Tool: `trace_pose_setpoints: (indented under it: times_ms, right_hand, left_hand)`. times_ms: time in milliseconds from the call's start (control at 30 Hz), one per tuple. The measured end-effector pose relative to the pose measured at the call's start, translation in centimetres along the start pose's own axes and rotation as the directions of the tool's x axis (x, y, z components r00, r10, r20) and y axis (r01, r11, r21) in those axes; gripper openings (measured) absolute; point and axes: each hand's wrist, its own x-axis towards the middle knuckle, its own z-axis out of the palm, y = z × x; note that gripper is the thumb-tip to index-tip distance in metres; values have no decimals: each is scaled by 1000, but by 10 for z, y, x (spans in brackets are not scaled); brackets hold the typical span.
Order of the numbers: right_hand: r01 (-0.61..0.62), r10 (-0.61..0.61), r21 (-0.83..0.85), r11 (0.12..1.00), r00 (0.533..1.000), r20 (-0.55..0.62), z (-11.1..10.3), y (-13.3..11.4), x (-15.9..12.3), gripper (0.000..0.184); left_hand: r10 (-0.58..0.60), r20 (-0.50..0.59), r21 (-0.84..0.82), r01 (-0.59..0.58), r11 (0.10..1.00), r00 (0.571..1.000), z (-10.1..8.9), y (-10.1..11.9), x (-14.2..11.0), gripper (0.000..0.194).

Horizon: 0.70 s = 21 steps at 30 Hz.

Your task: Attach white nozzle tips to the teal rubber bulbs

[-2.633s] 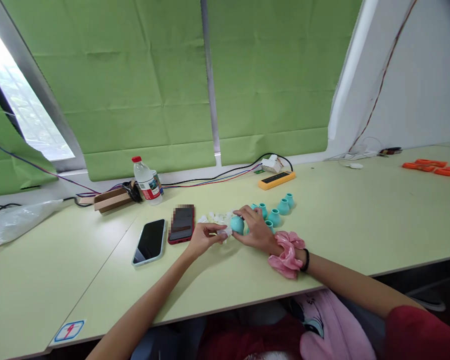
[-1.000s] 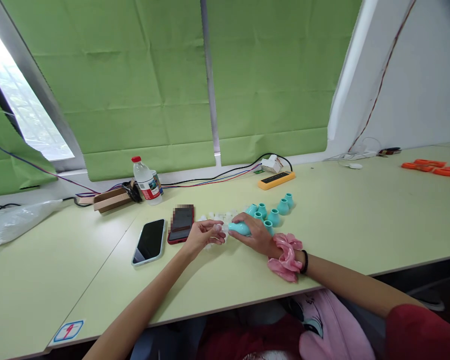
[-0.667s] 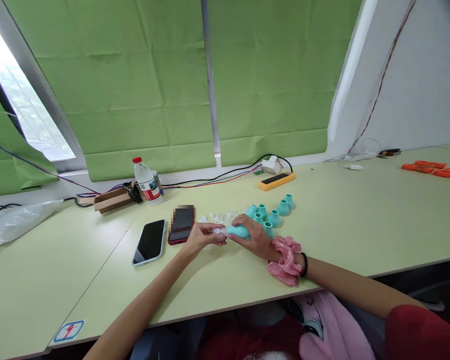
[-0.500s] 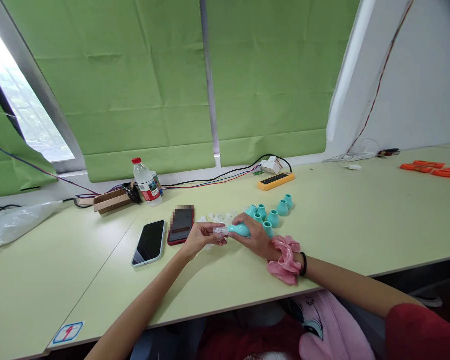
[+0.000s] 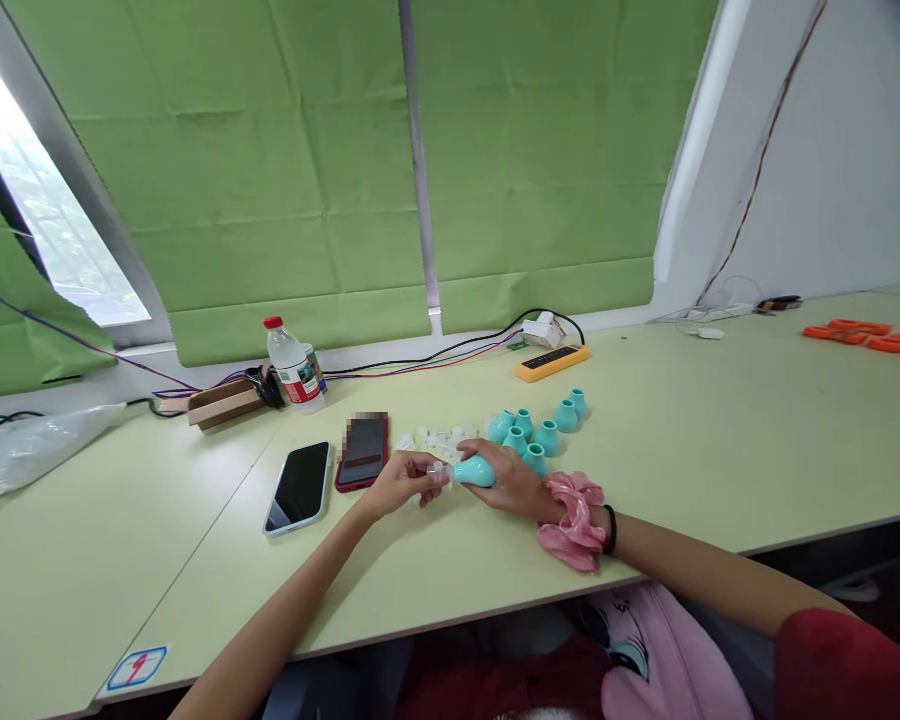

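Observation:
My right hand (image 5: 511,480) is wrapped round a turquoise rubber bulb (image 5: 476,471), lying on its side with its neck toward the left. In my left hand (image 5: 405,482) a clear plastic nozzle piece (image 5: 438,473) is pinched between thumb and fingers. The nozzle meets the bulb's neck; I cannot tell how far it sits inside. Just behind my hands lies a pile of small clear and white plastic pieces (image 5: 441,440). Several more turquoise bulbs (image 5: 547,437) stand beyond my right hand, mostly upright with their round openings showing.
Left of my hands lie a black-screened phone (image 5: 298,487) and a phone in a red case (image 5: 364,450). Farther back are a water bottle (image 5: 295,367), an open cardboard box (image 5: 226,402), an orange power strip (image 5: 553,363) and cables. Orange objects (image 5: 870,338) lie far right.
The bulb has turned from facing me to lying sideways, its neck brought against the clear nozzle. In the last half second both hands shifted slightly and the bulb is more exposed.

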Motion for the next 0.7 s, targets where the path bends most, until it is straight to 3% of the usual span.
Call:
trace_pose_setpoints:
  times_ms: [167,300,500,700]
  right_hand:
    - [28,-26,-75,997,999,27,6,6,-4,19]
    - [25,-25,-29,999,1000,-10,6,2,-5,18]
    - [-151,157,103,983,986,-48,6,-9,-5,16]
    - [-277,281,198,940,960,11,9,-8,-3,15]
  left_hand:
    - [15,7,0,-15,1000,1000,2,1,0,28]
    - [24,-14,6,-24,1000,1000,5,4,-1,25]
    - [44,-67,6,-44,999,997,9,4,-1,21]
    - [47,-109,-9,-48,999,993,13,4,-1,21]
